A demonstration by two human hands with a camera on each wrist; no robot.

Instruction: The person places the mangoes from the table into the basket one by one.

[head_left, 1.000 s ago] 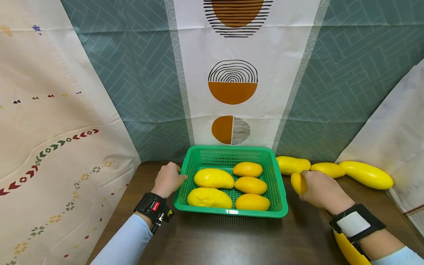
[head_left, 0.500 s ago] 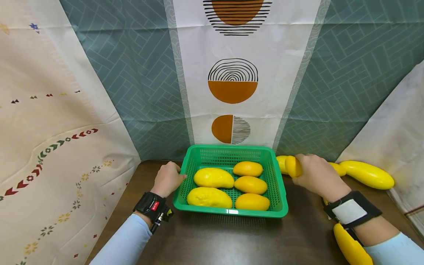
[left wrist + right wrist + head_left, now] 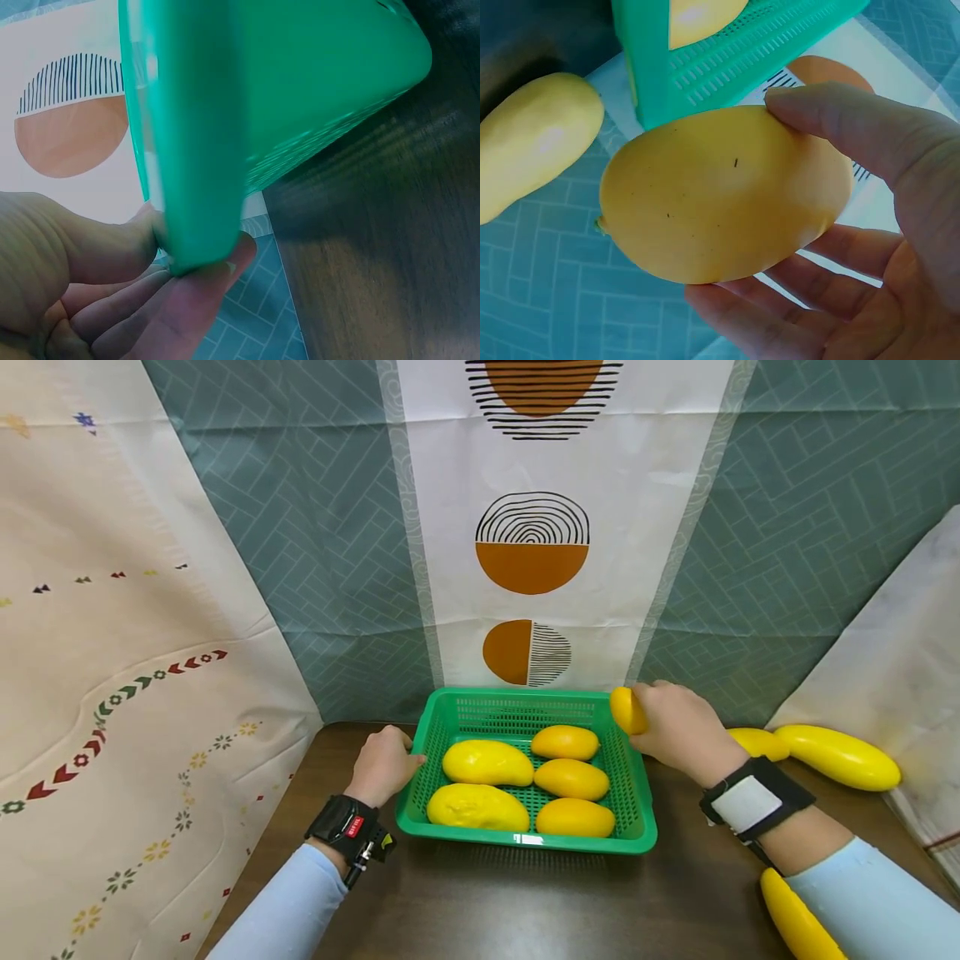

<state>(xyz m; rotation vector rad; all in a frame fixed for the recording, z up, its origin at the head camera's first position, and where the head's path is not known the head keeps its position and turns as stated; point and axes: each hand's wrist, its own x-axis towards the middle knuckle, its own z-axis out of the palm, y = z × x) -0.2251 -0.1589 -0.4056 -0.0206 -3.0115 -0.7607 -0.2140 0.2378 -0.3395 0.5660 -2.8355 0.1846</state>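
My left hand [image 3: 384,767] pinches the left rim of a green plastic basket [image 3: 480,835], thumb on one side and fingers beneath in the left wrist view. My right hand [image 3: 678,727] grips an orange-yellow mango [image 3: 720,199] between thumb and fingers. Small dark specks and a stub of stem show on it. In the head view this mango is raised at the basket's back right corner. Inside the basket lie two larger bright yellow fruits [image 3: 487,763] on the left and three smaller mangoes [image 3: 570,779] in a column on the right.
Right of the basket, a mango-like yellow fruit [image 3: 757,743] and a long yellow fruit [image 3: 836,756] lie along the back of the dark wooden table [image 3: 525,910]. Another long yellow fruit [image 3: 798,918] lies near the front right, partly behind my sleeve. Patterned cloth [image 3: 360,568] hangs behind.
My right hand has moved left and up with the mango, from beside the basket to its back right corner. My left hand has stayed on the rim.
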